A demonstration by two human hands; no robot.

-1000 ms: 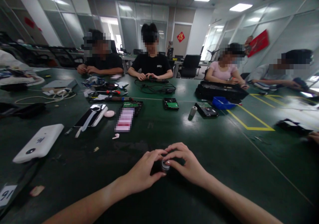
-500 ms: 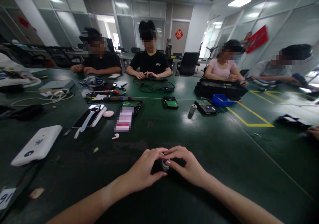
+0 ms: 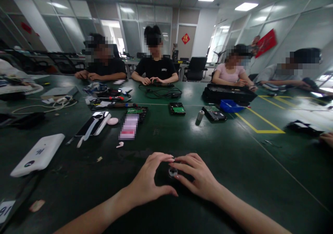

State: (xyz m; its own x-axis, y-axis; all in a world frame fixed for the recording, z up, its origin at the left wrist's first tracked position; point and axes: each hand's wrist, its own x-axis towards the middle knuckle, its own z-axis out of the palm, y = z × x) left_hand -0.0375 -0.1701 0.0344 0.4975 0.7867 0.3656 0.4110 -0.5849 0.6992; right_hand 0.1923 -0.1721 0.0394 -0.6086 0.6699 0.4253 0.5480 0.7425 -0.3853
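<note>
Between my two hands, low in the middle of the head view, is a small round metal part (image 3: pixel 173 172) with a grey rim and dark marks on its top face. What kind of part it is I cannot make out. My right hand (image 3: pixel 199 175) has its thumb and fingertips around the part's right side. Around its left side curves my left hand (image 3: pixel 149 178), fingers and thumb wide apart and the palm clear of the part. The left fingertips come close to the right ones behind it.
Ahead lie a metal cylinder (image 3: pixel 199 116), hard drives (image 3: pixel 177 108), a phone (image 3: pixel 129 126), a white earbud (image 3: pixel 120 144) and a blue tray (image 3: pixel 231 105). A white power bank (image 3: pixel 39 154) and a watch (image 3: pixel 92 124) are at left. Several people sit across the green table (image 3: pixel 234 150).
My left hand has opened, its thumb moving down and away from the metal part. The right fingers have spread a little, and more of the part's top face shows.
</note>
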